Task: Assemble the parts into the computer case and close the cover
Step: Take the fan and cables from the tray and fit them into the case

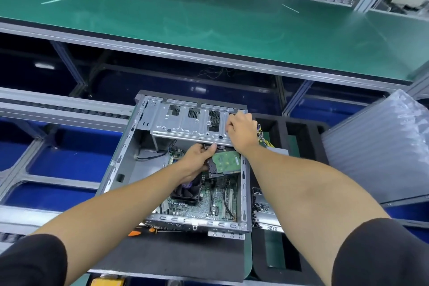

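Inside open computer case (130,158), left hand (197,158) grips hard drive (225,163), right hand (240,130) clutches drive cage (185,121), foam tray (301,132) beside.

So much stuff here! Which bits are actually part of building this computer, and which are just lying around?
In the job:
computer case
hard drive, held by the left hand
drive cage, gripped by the right hand
motherboard

Lying about:
orange-handled tool
plastic trays
green shelf

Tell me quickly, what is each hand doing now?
Left hand: holds the hard drive inside the computer case.
Right hand: fingers curled on the drive cage edge.
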A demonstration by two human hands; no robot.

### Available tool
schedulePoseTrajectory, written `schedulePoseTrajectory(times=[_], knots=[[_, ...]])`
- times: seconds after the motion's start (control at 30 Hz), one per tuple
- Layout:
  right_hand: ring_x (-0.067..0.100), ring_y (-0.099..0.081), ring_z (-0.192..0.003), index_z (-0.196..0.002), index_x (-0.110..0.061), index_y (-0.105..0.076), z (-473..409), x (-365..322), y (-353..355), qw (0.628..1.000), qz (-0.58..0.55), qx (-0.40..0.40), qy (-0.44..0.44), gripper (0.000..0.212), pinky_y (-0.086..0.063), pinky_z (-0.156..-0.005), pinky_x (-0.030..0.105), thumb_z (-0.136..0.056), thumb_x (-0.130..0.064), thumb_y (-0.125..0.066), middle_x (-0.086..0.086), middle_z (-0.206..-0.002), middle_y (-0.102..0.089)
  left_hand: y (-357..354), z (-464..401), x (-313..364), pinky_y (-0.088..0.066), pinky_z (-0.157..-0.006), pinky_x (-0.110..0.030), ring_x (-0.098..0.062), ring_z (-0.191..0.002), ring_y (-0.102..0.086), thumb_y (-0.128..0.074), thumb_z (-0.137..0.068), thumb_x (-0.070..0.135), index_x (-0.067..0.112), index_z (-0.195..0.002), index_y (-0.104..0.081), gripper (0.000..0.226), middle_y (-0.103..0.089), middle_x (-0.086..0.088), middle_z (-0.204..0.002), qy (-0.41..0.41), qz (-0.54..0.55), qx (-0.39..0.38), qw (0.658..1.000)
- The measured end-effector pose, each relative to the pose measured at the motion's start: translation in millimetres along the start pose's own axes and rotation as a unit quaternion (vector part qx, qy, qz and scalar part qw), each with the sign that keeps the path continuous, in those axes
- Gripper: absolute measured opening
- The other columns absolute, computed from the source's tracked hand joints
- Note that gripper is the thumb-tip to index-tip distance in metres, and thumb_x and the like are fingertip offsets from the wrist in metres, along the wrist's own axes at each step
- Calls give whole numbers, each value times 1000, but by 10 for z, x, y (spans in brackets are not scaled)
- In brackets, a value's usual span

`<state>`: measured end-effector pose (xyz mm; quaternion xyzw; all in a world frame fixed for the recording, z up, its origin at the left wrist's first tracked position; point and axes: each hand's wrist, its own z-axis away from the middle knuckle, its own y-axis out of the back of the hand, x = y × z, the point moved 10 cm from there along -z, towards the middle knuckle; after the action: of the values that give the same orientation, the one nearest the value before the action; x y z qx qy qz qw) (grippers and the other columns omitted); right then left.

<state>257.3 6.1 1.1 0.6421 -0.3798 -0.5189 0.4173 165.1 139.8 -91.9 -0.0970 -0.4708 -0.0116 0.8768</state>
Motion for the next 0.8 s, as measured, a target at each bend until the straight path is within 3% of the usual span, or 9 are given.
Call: schedulePoseTrajectory(times=[0.1, 0.2, 0.27, 0.37, 0.43, 0.47, 0.53, 0.67, 0.8], knots=[[23, -40, -96, -78, -25, -57, 4, -14, -1, 1000, 0, 0, 1, 28, -34, -82, 41, -100, -13, -44, -4, -93, -50, -12, -36, -9, -40, -90, -38, -23, -112, -50, -70, -86, 52, 2, -126, -42, 70, -54, -9, -116, 7, -48, -10, 999], [22, -40, -96, -77, -25, -55, 16, -24, 8, 1000, -6, 2, 1, 29, -34, -83, 42, -99, -11, -42, -5, -92, -52, 77, -91, 32, -32, -75, -33, -17, -68, -34, -69, -79, 61, 13, -80, -39, 57, -33, 2, -67, -2, -61, 34, 998], [22, -40, -97, -77, -25, -55, 13, -21, 10, 1000, -2, 1, 1, 29, -34, -83, 41, -99, -12, -41, -5, -91, -54, 123, -116, 56, -29, -70, -35, -16, -62, -23, -73, -81, 59, 20, -70, -28, 60, -19, 4, -63, -15, -49, 77, 996], [22, -39, -96, -77, -25, -53, 7, -24, -1, 1000, 2, 0, 2, 29, -32, -82, 40, -100, -12, -41, -5, -91, -52, 109, -106, -14, -43, -86, -37, -20, -67, -48, -86, -68, 50, 18, -67, -36, 59, -39, 4, -58, -19, 31, 95, 995], [23, -39, -95, -76, -26, -52, 2, -19, -6, 1000, 5, 1, 0, 29, -32, -81, 40, -99, -12, -41, -5, -90, -51, 70, -84, -115, -41, -111, -46, -26, -106, -65, -95, -57, 39, 4, -100, -53, 70, -68, -5, -96, -21, 116, 77, 990], [23, -40, -94, -76, -26, -51, 3, -16, -8, 1000, 6, 4, -1, 29, -32, -81, 40, -99, -12, -41, -5, -90, -51, 45, -71, -150, -34, -117, -48, -28, -123, -59, -98, -52, 35, 0, -126, -46, 96, -66, -11, -122, -21, 142, 68, 987], [23, -40, -93, -77, -25, -52, 7, -13, -3, 1000, 5, 8, -4, 28, -34, -81, 41, -99, -12, -41, -5, -90, -51, -12, -64, -178, -23, -122, -47, -27, -136, -48, -99, -53, 27, 2, -151, -27, 124, -55, -14, -144, -30, 173, 51, 983], [23, -39, -95, -84, -25, -50, 5, -14, 0, 1000, 16, 11, -4, 22, -32, -81, 40, -103, -17, -41, -3, -96, -48, 69, -125, -195, -17, -122, -44, -24, -133, -49, -87, -72, 11, -3, -142, -40, 85, -56, -14, -144, -7, 169, 69, 983], [24, -41, -98, -88, -24, -50, -6, -17, 2, 1000, 13, 10, -8, 19, -36, -86, 43, -101, -13, -40, -1, -99, -53, 159, -95, -143, -35, -116, -51, -33, -124, -55, -87, -74, 10, -1, -118, -43, 63, -57, -24, -129, 13, 163, 112, 980]])
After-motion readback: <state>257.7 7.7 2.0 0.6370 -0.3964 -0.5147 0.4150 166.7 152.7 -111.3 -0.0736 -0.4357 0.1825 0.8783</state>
